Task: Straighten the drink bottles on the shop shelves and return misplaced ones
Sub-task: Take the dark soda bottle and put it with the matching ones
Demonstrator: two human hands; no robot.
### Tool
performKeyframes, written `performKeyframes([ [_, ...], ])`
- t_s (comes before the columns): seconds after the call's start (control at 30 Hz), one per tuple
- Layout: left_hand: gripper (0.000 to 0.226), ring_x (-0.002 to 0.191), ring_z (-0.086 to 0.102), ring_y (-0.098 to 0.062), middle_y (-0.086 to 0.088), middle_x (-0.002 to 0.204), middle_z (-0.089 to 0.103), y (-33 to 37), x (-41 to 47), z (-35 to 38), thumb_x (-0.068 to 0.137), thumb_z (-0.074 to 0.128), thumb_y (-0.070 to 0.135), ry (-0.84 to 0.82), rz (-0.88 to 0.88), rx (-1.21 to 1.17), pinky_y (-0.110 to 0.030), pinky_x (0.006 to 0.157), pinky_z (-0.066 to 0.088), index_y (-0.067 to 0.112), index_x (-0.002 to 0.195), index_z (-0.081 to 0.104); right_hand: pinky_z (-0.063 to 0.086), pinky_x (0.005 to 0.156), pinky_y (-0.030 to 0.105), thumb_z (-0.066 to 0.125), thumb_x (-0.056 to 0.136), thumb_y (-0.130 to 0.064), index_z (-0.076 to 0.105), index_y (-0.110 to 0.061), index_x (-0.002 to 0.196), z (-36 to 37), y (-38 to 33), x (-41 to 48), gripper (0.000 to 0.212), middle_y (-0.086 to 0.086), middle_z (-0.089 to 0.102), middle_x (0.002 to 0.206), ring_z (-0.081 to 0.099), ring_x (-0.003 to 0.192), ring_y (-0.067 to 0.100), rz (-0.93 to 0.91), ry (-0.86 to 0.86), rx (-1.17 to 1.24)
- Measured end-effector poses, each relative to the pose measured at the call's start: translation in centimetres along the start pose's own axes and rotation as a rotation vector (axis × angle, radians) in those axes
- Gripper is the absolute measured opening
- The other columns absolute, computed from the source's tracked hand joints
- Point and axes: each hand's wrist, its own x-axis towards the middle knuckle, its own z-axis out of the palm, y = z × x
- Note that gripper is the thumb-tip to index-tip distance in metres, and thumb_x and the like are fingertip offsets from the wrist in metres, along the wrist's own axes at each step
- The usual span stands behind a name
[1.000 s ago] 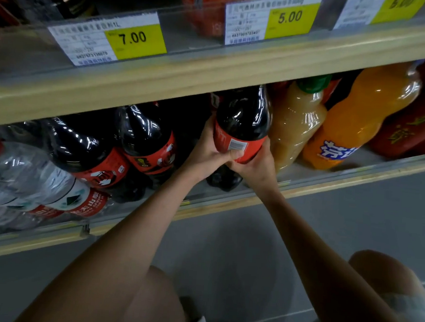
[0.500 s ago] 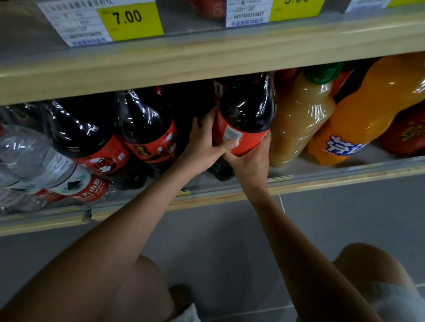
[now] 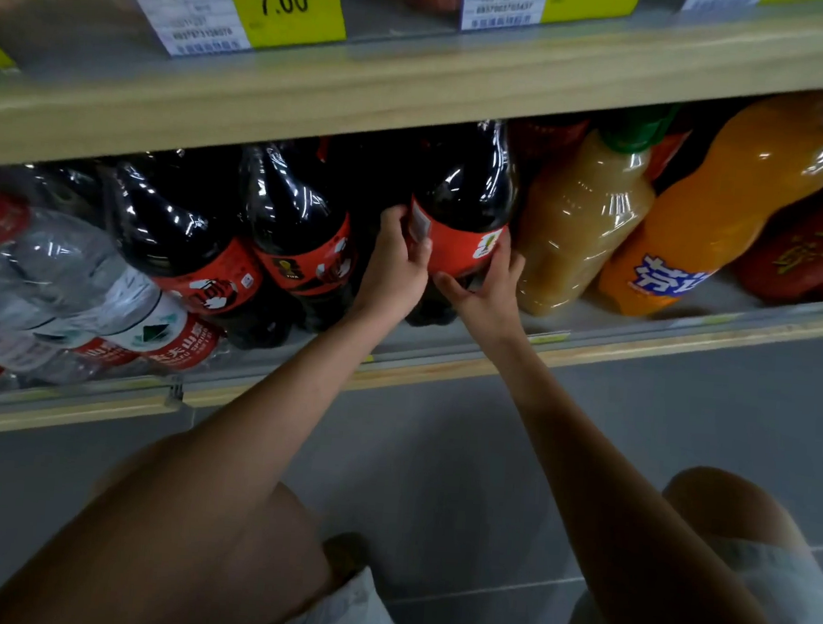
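A dark cola bottle [image 3: 461,203] with a red label is standing roughly upright on the lower shelf [image 3: 641,345]. Both hands are gripping it at the label, the left hand [image 3: 395,271] curling round its left side and the right hand [image 3: 486,292] round its right. Just right of it a pale juice bottle [image 3: 576,226] is leaning, then an orange soda bottle [image 3: 729,202]. Left of it two more cola bottles [image 3: 298,226] are tilting.

We stretch both bare arms forward. Our left hand [image 3: 393,267] grips the bottle [image 3: 462,203] on its left side, thumb on its front; our right hand [image 3: 489,295] holds its right side, fingers [image 3: 504,262] curled round it.
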Motion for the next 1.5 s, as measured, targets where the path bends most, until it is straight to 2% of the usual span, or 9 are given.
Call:
performKeyframes([
  [0.1,0.041,0.130,0.038,-0.023,-0.011,0.142,0.037,-0.3,0.6,-0.5,0.101,0.034,0.019,0.053,-0.114,0.032,-0.021,0.093,0.027,0.017,0.142,0.031,0.031,0.102,0.024,0.074,0.080,-0.023,0.018,-0.013,0.146,0.5,-0.4,-0.4,0.088,0.014,0.025,0.137,0.030,0.126,0.018,-0.025,-0.010,-0.026],
  [0.3,0.044,0.133,0.038,-0.018,-0.005,0.146,0.039,-0.8,0.3,-1.3,0.102,0.030,0.018,0.056,-0.162,-0.038,-0.021,0.096,0.027,0.019,0.146,0.027,0.038,0.106,0.047,0.073,0.080,-0.018,0.029,-0.011,0.137,1.4,-1.1,-0.1,0.072,0.009,0.044,0.135,0.040,0.128,0.026,-0.056,-0.048,-0.008],
  [0.63,0.049,0.139,0.030,-0.020,-0.004,0.152,0.031,-1.5,0.1,-2.7,0.102,0.032,0.023,-0.038,-0.186,-0.054,-0.037,0.114,0.026,0.024,0.150,0.019,0.034,0.098,0.021,0.078,0.075,-0.025,0.023,-0.017,0.147,2.2,-1.1,0.2,0.091,0.012,0.032,0.134,0.033,0.117,0.010,-0.073,-0.022,-0.093],
  [0.8,0.052,0.138,0.033,-0.022,-0.005,0.151,0.032,-1.6,-0.2,-2.7,0.102,0.033,0.029,-0.074,-0.203,-0.089,-0.049,0.109,0.035,0.028,0.150,0.014,0.031,0.108,0.030,0.077,0.076,-0.027,0.025,-0.015,0.145,2.2,-0.6,0.1,0.087,0.008,0.035,0.142,0.029,0.133,0.017,-0.101,-0.031,-0.065],
  [1.17,0.052,0.135,0.037,-0.021,-0.005,0.148,0.038,-1.7,-0.3,-2.7,0.102,0.034,0.029,-0.056,-0.184,-0.054,-0.041,0.112,0.030,0.027,0.150,0.016,0.040,0.103,0.030,0.076,0.076,-0.034,0.027,-0.019,0.143,1.3,-1.1,0.1,0.083,0.000,0.046,0.139,0.044,0.128,0.014,-0.095,-0.063,-0.109],
  [1.23,0.047,0.124,0.048,-0.022,-0.008,0.141,0.046,-1.5,-0.4,-2.8,0.101,0.034,0.031,-0.054,-0.176,0.051,-0.033,0.101,0.039,0.020,0.146,0.024,0.045,0.098,0.033,0.073,0.078,-0.038,0.030,-0.018,0.139,1.2,-1.4,0.0,0.078,0.002,0.050,0.136,0.049,0.124,0.016,-0.081,-0.074,-0.180],
  [1.33,0.042,0.090,0.060,-0.022,-0.003,0.099,0.060,-0.9,-1.7,-2.5,0.098,0.038,0.041,-0.076,-0.113,0.417,-0.025,0.070,0.040,0.007,0.123,0.043,0.050,0.083,0.039,0.062,0.085,-0.047,0.041,-0.013,0.125,0.6,-1.6,-0.3,0.057,0.007,0.058,0.121,0.058,0.110,0.025,-0.064,-0.072,-0.480],
  [1.4,0.046,0.097,0.061,-0.028,-0.006,0.096,0.062,-0.8,-2.5,-2.3,0.095,0.044,0.046,-0.097,-0.036,0.721,-0.031,0.071,0.040,0.006,0.117,0.046,0.047,0.080,0.040,0.055,0.089,-0.046,0.044,-0.011,0.121,-0.1,-1.4,-0.9,0.049,0.010,0.057,0.118,0.055,0.110,0.029,-0.104,-0.099,-0.712],
  [1.5,0.050,0.114,0.053,-0.031,-0.011,0.119,0.059,-0.3,-3.4,-2.3,0.090,0.052,0.047,-0.189,0.003,1.042,-0.037,0.086,0.042,0.009,0.123,0.046,0.045,0.087,0.041,0.050,0.091,-0.044,0.044,-0.012,0.126,-1.5,-1.0,-2.4,0.047,0.011,0.055,0.123,0.049,0.116,0.031,-0.182,-0.186,-0.942],
])
